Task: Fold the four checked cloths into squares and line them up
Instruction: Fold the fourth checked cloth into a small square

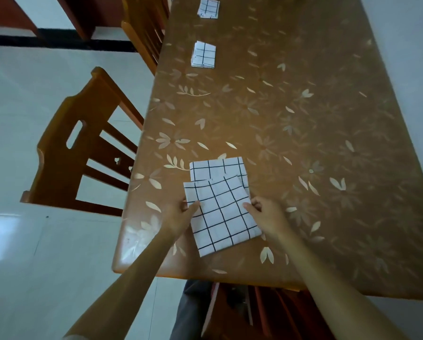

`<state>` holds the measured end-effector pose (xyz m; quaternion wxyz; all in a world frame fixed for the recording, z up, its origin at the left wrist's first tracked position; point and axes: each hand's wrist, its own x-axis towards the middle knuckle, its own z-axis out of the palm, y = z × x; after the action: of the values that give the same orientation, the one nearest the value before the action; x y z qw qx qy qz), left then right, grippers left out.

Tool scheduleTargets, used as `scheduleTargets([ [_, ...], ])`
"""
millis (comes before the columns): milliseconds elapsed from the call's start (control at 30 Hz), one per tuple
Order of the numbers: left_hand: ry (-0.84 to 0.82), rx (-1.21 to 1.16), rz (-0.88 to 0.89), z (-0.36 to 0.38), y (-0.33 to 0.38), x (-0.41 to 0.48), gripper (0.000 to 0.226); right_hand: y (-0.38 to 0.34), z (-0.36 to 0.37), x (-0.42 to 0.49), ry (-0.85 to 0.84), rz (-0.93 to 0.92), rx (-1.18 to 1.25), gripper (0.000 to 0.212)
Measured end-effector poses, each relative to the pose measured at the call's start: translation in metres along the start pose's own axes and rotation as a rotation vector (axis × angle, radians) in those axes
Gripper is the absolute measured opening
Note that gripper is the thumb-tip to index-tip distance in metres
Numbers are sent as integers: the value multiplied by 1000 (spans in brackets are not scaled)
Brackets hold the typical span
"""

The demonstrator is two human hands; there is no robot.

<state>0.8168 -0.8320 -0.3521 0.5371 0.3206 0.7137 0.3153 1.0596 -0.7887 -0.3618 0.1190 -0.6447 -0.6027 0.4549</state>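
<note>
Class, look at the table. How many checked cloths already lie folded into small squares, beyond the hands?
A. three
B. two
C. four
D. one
B: the farther square and the nearer square lie near the left edge of the table, while the left hand and right hand hold a larger cloth overlapping another cloth.

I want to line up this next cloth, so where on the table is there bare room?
Bare: the brown flowered tabletop between the nearer small folded checked square and the lower white checked cloth, and everything to their right. Crowded near you: left hand and right hand grip the upper checked cloth.
</note>
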Motion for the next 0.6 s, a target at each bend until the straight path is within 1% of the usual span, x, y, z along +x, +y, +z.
scheduleTargets([
  [67, -9, 82, 64, -1, 3, 9, 15, 2, 8, 8, 48, 64, 38, 25],
  [100, -22, 123, 91, -1, 2, 14, 18, 2, 11, 11, 68, 90, 68, 25],
  [167, -51, 192, 94, -2, -6, 22, 38, 2, 15, 16, 124, 118, 70, 30],
  [200, -65, 179, 88, -3, -7, 22, 41, 2, 18, 18, 153, 113, 61, 30],
  [267, -80, 102, 61, -5, -11, 22, 41, 2, 22, 22, 216, 113, 73, 27],
  [300, -84, 74, 51, -7, -13, 23, 45, 3, 24, 24, 252, 122, 101, 26],
  [400, -113, 118, 51, -11, -14, 22, 49, 3, 26, 34, 321, 136, 139, 23],
  [467, -134, 168, 72, -11, -12, 20, 42, 0, 25, 41, 336, 143, 129, 23],
  [533, -135, 205, 78, -10, -5, 20, 15, -4, 25, 48, 346, 159, 118, 25],
  [567, -133, 208, 88, -10, -4, 21, 11, -5, 26, 51, 349, 173, 109, 26],
  [600, -125, 244, 86, -10, 0, 22, 17, -6, 27, 53, 349, 184, 98, 26],
])
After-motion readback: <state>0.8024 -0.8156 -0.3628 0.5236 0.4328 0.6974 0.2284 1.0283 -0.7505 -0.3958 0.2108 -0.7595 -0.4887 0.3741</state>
